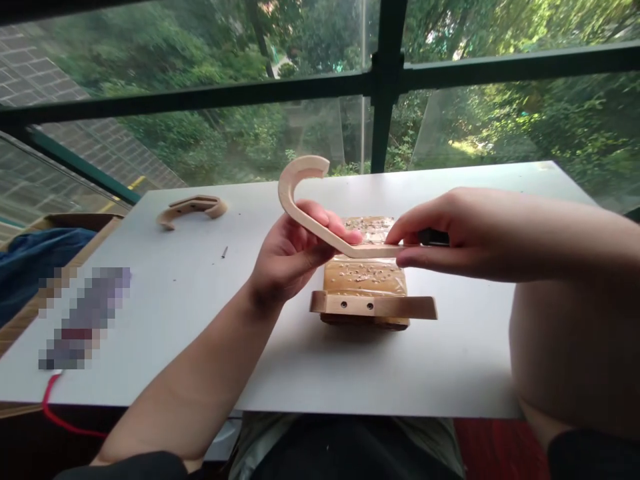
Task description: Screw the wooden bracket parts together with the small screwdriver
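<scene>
My left hand (300, 250) is closed around the curved, pale wooden hook (320, 230), thumb and fingers on its slanted middle. The hook's rounded end points up and its straight end reaches to the right. At that straight end my right hand (445, 233) is closed, fingertips against the wood. A black tool handle (434, 237) shows inside its grip; the tool's kind is mostly hidden. Below both hands lies a wooden block (365, 283) wrapped in clear film and dotted with small holes. Across its near edge rests a second wooden piece (373, 307) with two dark screw holes or screw heads.
Another curved wooden piece (193, 208) lies at the far left of the white table (440, 373). A small screw (225, 252) is nearer the middle. A blurred-out flat object (87, 317) with a red cable (50, 400) is at left, beside a cardboard box (95, 233). Windows stand behind.
</scene>
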{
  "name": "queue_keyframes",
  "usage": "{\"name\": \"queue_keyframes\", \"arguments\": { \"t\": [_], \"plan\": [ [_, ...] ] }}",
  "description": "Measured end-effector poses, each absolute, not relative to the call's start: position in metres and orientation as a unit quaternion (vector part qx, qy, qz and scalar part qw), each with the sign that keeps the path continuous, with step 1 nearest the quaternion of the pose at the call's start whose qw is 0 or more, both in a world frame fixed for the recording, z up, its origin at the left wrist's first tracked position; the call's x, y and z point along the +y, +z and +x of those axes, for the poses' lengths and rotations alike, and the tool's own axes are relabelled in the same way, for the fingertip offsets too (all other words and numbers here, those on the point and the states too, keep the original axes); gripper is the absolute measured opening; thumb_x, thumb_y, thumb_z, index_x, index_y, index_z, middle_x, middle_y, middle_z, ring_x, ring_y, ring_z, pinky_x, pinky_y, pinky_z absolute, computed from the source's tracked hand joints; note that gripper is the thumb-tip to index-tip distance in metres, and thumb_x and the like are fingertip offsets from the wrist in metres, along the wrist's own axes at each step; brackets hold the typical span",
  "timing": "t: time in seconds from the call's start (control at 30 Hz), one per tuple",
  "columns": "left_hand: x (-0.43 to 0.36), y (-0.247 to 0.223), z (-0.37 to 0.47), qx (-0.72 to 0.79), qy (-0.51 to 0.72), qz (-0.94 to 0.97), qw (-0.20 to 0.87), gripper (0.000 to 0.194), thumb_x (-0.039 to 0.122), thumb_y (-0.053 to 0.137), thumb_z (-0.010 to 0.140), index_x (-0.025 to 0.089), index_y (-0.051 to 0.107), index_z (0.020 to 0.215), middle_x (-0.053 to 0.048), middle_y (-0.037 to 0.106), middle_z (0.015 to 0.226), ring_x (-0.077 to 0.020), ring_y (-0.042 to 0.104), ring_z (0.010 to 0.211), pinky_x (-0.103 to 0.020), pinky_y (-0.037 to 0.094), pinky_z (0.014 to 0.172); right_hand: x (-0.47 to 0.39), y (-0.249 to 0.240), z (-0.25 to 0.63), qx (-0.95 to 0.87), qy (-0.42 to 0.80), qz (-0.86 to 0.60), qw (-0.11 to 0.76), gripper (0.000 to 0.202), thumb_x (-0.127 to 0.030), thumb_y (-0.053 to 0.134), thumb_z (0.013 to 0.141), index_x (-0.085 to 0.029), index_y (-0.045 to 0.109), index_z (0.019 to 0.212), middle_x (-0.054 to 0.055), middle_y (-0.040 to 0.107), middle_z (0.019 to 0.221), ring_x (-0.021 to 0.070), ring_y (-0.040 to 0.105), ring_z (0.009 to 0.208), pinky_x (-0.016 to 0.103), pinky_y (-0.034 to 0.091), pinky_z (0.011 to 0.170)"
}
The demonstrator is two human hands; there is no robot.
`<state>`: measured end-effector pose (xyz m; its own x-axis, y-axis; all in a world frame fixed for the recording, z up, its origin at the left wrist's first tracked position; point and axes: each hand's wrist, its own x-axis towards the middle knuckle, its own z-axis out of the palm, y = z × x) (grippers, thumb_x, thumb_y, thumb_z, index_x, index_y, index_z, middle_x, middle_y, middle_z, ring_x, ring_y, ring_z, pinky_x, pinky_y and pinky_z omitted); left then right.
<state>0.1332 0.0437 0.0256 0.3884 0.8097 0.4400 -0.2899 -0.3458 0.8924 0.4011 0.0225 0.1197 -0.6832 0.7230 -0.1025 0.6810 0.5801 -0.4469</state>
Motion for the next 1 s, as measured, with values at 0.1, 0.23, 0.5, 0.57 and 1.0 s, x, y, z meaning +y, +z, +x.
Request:
{"name": "queue_keyframes", "arguments": {
  "t": [0.1,0.23,0.5,0.57,1.0],
  "plan": [
    [0.045,0.015,0.124,0.228,0.518,0.659,0.496,0.036,0.033,0.087,0.074,0.020,0.064,0.099,-0.005,0.071,0.094,-0.0226,0.073,0.092,-0.039,0.062,0.085,0.027,0.117,0.407,-0.878,0.216,-0.426,0.029,0.044,-0.061,0.054,0.093,-0.024,0.077,0.100,-0.002,0.064,0.064,0.0097,0.042,0.050,0.030,0.029,0.051],
    [0.041,0.001,0.107,0.251,0.486,0.698,0.462,0.043,0.036,0.085,0.075,0.016,0.069,0.109,-0.011,0.073,0.102,-0.0255,0.071,0.099,-0.037,0.059,0.088,0.035,0.110,0.416,-0.861,0.209,-0.463,0.005,0.046,-0.065,0.059,0.087,-0.024,0.078,0.094,-0.002,0.061,0.059,0.0097,0.039,0.048,0.031,0.026,0.053],
    [0.043,-0.010,0.089,0.291,0.401,0.773,0.397,0.032,0.037,0.075,0.084,0.015,0.074,0.106,-0.012,0.075,0.094,-0.0223,0.069,0.088,-0.033,0.056,0.080,0.038,0.096,0.407,-0.838,0.203,-0.503,-0.059,0.045,-0.067,0.059,0.083,-0.025,0.074,0.080,-0.001,0.060,0.058,0.0112,0.039,0.049,0.032,0.024,0.054],
    [0.045,-0.010,0.088,0.290,0.396,0.780,0.389,0.026,0.036,0.076,0.083,0.016,0.074,0.100,-0.011,0.074,0.092,-0.0216,0.068,0.086,-0.033,0.055,0.080,0.036,0.094,0.404,-0.835,0.205,-0.506,-0.068,0.045,-0.067,0.058,0.083,-0.026,0.075,0.081,-0.001,0.059,0.057,0.0115,0.039,0.049,0.032,0.024,0.054],
    [0.047,-0.012,0.091,0.222,0.396,0.783,0.425,0.029,0.044,0.073,0.084,0.016,0.070,0.084,-0.010,0.073,0.085,-0.0196,0.066,0.080,-0.031,0.052,0.074,0.045,0.078,0.402,-0.833,0.233,-0.495,-0.085,0.041,-0.067,0.068,0.073,-0.029,0.077,0.085,-0.002,0.064,0.061,0.0114,0.044,0.048,0.030,0.024,0.053]
  ]
}}
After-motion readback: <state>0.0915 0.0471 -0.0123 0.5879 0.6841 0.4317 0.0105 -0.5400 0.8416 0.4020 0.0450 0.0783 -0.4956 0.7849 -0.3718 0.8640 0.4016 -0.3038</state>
